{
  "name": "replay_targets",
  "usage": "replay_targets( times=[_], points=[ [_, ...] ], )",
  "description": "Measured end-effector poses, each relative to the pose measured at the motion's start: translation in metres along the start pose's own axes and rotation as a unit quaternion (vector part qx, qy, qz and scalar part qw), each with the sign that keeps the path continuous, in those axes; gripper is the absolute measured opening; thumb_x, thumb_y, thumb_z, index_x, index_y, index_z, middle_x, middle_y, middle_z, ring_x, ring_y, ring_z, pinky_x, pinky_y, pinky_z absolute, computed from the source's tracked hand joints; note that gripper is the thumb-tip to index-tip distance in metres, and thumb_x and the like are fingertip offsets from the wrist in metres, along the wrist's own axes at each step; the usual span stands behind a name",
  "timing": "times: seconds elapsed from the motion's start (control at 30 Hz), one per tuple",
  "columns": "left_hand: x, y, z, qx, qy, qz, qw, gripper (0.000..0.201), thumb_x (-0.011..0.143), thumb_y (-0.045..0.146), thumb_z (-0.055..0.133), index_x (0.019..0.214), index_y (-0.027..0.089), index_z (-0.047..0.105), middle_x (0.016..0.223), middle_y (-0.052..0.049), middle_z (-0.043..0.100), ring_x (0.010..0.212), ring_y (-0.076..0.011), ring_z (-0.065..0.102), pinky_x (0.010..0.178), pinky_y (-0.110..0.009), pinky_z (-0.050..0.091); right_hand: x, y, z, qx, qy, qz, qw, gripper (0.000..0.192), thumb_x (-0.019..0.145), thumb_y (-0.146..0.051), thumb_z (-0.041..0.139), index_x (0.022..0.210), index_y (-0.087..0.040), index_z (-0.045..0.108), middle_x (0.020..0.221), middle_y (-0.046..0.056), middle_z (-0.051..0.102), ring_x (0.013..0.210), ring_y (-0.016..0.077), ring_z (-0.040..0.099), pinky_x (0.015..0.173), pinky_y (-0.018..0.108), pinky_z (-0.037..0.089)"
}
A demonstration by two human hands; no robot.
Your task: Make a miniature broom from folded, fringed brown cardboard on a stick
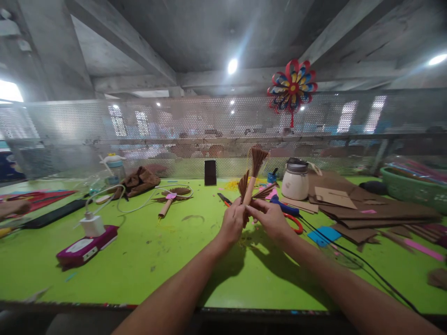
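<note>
Together, left hand [233, 222] and right hand [270, 218] pinch brown paper fan [252, 179] above worktop [146, 251] — tight squeeze could crush pleats.

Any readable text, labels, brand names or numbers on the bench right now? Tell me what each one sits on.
None can be read.
White label on the magenta power bank: print too blurred to read.
White charger plug: no legible marking.
Cream jar with dark lid: no readable label.
Upright black phone: screen dark.
Brown pleated paper fan on a cardboard stick, held by the left hand and right hand: no print visible.
</note>
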State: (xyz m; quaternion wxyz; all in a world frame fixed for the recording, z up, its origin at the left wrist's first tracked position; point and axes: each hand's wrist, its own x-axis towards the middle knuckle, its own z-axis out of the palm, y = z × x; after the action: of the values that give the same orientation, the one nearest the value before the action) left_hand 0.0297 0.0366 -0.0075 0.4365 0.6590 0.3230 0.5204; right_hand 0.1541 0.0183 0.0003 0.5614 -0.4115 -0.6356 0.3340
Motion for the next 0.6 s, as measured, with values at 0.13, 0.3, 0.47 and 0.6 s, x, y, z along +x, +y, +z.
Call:
replay_targets(
  times=[0.13, 0.3, 0.47, 0.6],
  points=[
    [-0.001, 0.004, 0.002, -0.017, 0.002, -0.01, 1.0, 0.022, 0.084, 0.036, 0.034, 0.074, 0.018, 0.043, 0.056, 0.004, 0.046, 0.046, -0.0095, 0.044, 0.046, -0.022, 0.038, 0.0, 0.001, 0.0, 0.023, 0.01, 0.008, 1.0, 0.03, 0.071, -0.043, 0.068, 0.077, -0.013, 0.068, 0.065, 0.004, 0.065, 0.058, 0.0162, 0.058, 0.056, 0.028, 0.047],
    [0.0, 0.004, 0.002, -0.053, 0.0, -0.026, 0.998, 0.026, 0.084, 0.039, 0.037, 0.086, 0.016, 0.048, 0.058, 0.002, 0.053, 0.049, -0.0123, 0.054, 0.047, -0.025, 0.046, 0.005, 0.011, -0.001, 0.05, 0.021, 0.024, 0.998, 0.028, 0.07, -0.039, 0.069, 0.079, -0.012, 0.066, 0.066, 0.004, 0.065, 0.053, 0.014, 0.055, 0.052, 0.029, 0.046],
    [0.001, 0.001, 0.0, -0.095, -0.021, -0.029, 0.995, 0.026, 0.081, 0.038, 0.047, 0.094, 0.015, 0.049, 0.065, 0.001, 0.059, 0.053, -0.0131, 0.06, 0.052, -0.027, 0.051, 0.008, 0.013, -0.006, 0.013, 0.027, 0.008, 1.0, 0.022, 0.071, -0.035, 0.066, 0.075, -0.013, 0.066, 0.061, 0.002, 0.063, 0.051, 0.0122, 0.052, 0.05, 0.027, 0.043],
    [0.002, -0.002, 0.0, -0.104, -0.031, -0.032, 0.994, 0.029, 0.08, 0.039, 0.049, 0.095, 0.014, 0.053, 0.07, -0.002, 0.062, 0.059, -0.0149, 0.063, 0.055, -0.028, 0.054, 0.009, 0.009, -0.009, -0.001, 0.036, -0.008, 0.999, 0.023, 0.07, -0.035, 0.066, 0.075, -0.013, 0.066, 0.067, 0.004, 0.066, 0.057, 0.0137, 0.055, 0.054, 0.027, 0.045]
  ],
)
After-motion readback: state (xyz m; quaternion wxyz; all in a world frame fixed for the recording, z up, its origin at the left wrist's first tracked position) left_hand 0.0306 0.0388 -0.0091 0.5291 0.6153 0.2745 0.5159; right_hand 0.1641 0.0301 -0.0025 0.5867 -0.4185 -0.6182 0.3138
